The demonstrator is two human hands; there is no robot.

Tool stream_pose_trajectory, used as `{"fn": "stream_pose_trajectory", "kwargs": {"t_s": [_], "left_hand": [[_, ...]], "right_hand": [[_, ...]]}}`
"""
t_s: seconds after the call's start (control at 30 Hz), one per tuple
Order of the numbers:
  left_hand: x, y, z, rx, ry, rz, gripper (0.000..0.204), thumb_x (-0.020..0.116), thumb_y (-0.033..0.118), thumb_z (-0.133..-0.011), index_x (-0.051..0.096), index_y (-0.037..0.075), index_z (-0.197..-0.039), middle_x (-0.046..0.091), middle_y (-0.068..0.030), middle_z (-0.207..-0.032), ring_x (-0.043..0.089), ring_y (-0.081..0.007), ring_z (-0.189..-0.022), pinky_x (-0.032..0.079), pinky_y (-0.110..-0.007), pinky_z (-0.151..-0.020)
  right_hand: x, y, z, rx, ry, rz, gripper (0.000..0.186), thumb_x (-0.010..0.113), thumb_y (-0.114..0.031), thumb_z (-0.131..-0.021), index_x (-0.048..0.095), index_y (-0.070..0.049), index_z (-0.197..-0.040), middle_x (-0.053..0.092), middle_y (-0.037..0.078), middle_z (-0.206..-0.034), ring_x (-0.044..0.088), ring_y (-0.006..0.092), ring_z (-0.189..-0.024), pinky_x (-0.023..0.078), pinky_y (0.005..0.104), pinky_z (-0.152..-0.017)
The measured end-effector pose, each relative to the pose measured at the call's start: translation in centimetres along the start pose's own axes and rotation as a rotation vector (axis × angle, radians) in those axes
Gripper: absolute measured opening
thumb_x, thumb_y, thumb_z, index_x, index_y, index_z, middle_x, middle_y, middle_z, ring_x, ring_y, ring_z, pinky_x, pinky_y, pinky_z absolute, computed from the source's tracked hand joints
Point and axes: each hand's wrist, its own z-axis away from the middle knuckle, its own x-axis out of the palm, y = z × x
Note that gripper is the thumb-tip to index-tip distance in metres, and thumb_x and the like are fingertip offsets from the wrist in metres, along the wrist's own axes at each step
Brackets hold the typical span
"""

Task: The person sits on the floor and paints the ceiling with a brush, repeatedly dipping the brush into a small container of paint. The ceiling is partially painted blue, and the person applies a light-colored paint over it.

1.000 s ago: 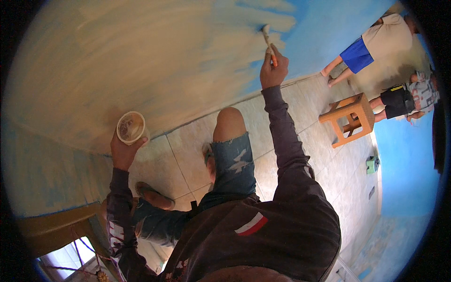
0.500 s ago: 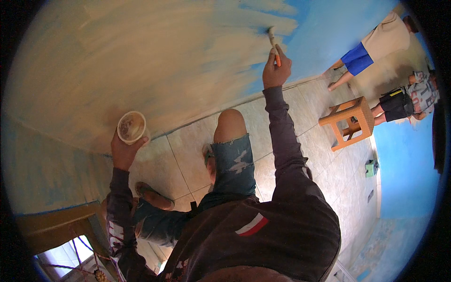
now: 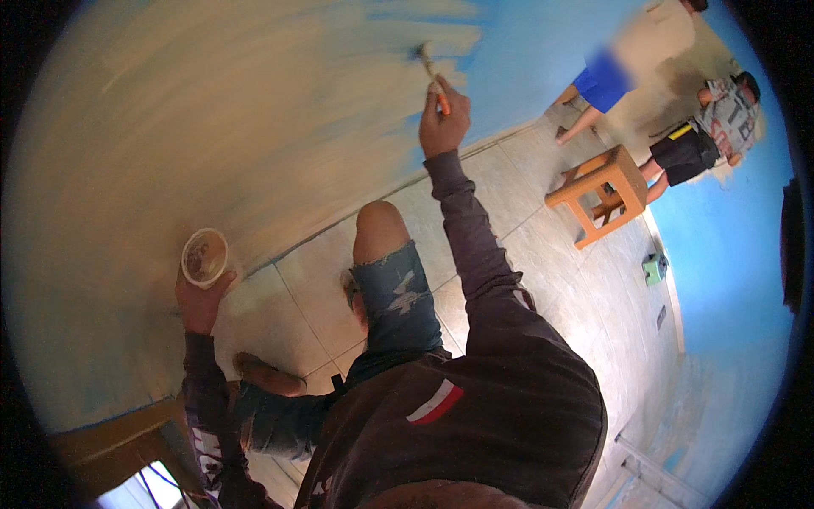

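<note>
My right hand (image 3: 444, 119) is closed round the orange handle of a paintbrush (image 3: 428, 68). The bristles meet the wall (image 3: 297, 110), where streaky beige paint runs into blue. Down at the left, my left hand (image 3: 202, 297) grips a round white tub (image 3: 204, 257) from below and the side. Some beige paint coats the inside of the tub, and its open mouth faces up toward me. My fingers behind the tub are mostly hidden.
An orange plastic stool (image 3: 602, 195) stands on the tiled floor (image 3: 543, 254) to the right. Beyond it are two people, one in blue shorts (image 3: 604, 81), one in black shorts (image 3: 685, 157). A green object (image 3: 655, 269) sits by the blue wall. A wooden frame (image 3: 110, 437) is at lower left.
The view has turned, so most things sit further left. The brush stays against the wall near the beige and blue border. Both hands keep their hold.
</note>
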Motion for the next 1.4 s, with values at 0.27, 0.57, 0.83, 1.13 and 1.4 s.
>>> {"fn": "stream_pose_trajectory", "kwargs": {"t_s": [0.27, 0.57, 0.83, 1.13, 1.4], "left_hand": [[0.4, 0.3, -0.4, -0.032, -0.023, 0.087, 0.072, 0.087, 0.012, -0.07, 0.052, -0.002, -0.131, 0.06, -0.0154, -0.13, 0.059, -0.0272, -0.12, 0.048, -0.039, -0.102], [-0.2, 1.3, -0.6, -0.051, -0.021, 0.04, 0.073, 0.088, 0.01, -0.069, 0.052, -0.002, -0.132, 0.06, -0.0163, -0.131, 0.058, -0.0265, -0.122, 0.047, -0.038, -0.103], [-0.5, 0.9, -1.2, -0.016, -0.019, 0.063, 0.075, 0.09, 0.013, -0.069, 0.052, -0.003, -0.132, 0.061, -0.0164, -0.13, 0.058, -0.0255, -0.122, 0.047, -0.037, -0.103], [-0.6, 1.7, -1.5, -0.017, -0.03, 0.068, 0.076, 0.09, 0.012, -0.069, 0.051, -0.003, -0.133, 0.06, -0.0169, -0.131, 0.058, -0.0267, -0.123, 0.048, -0.039, -0.103], [-0.7, 1.9, -1.4, -0.009, -0.028, 0.017, 0.072, 0.088, 0.014, -0.071, 0.053, -0.002, -0.131, 0.061, -0.017, -0.129, 0.06, -0.0275, -0.119, 0.05, -0.04, -0.1]], "right_hand": [[-0.9, 0.6, -2.0, 0.173, 0.063, 0.154, 0.027, 0.065, -0.015, -0.093, 0.069, -0.003, -0.117, 0.07, 0.015, -0.099, 0.059, 0.0323, -0.092, 0.046, 0.0414, -0.082], [-0.6, 0.2, -1.6, 0.046, 0.043, 0.066, 0.027, 0.063, -0.016, -0.095, 0.068, -0.003, -0.118, 0.069, 0.015, -0.099, 0.056, 0.0312, -0.087, 0.046, 0.0451, -0.081], [-0.8, -2.2, -0.3, 0.106, -0.164, -0.023, 0.025, 0.063, -0.017, -0.095, 0.07, -0.003, -0.116, 0.069, 0.015, -0.102, 0.058, 0.0306, -0.091, 0.047, 0.0425, -0.081], [0.6, 2.2, -2.2, 0.16, 0.083, 0.103, 0.027, 0.062, -0.018, -0.095, 0.07, -0.005, -0.117, 0.071, 0.015, -0.1, 0.061, 0.0318, -0.088, 0.047, 0.0437, -0.081], [-0.7, -4.1, 1.3, 0.049, -0.132, -0.155, 0.025, 0.065, -0.014, -0.094, 0.07, -0.005, -0.117, 0.07, 0.013, -0.095, 0.058, 0.0275, -0.082, 0.048, 0.0393, -0.076]]}}
